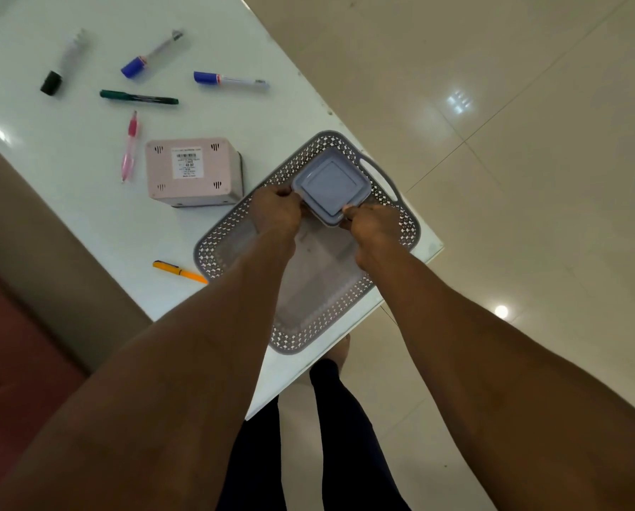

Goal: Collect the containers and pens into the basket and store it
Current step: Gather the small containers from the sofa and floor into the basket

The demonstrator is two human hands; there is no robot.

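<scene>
A grey perforated basket [389, 230] lies at the corner of the white table. Inside its far end is a square container with a lilac lid [331, 183]. My left hand [276, 212] grips its left side and my right hand [373, 225] pinches its near right corner. A pink container [192, 171] stands upside down to the left of the basket. Loose pens lie on the table: an orange pen [179, 271], a pink pen [130, 146], a green marker [139, 97], two blue-capped markers [229, 80] [150, 55] and a black-capped marker [63, 64].
The white table [69, 149] ends close to the basket on the right and near sides. Beige tiled floor [493, 142] lies beyond. A reddish seat [13, 355] stands at the left. My legs show below the table edge.
</scene>
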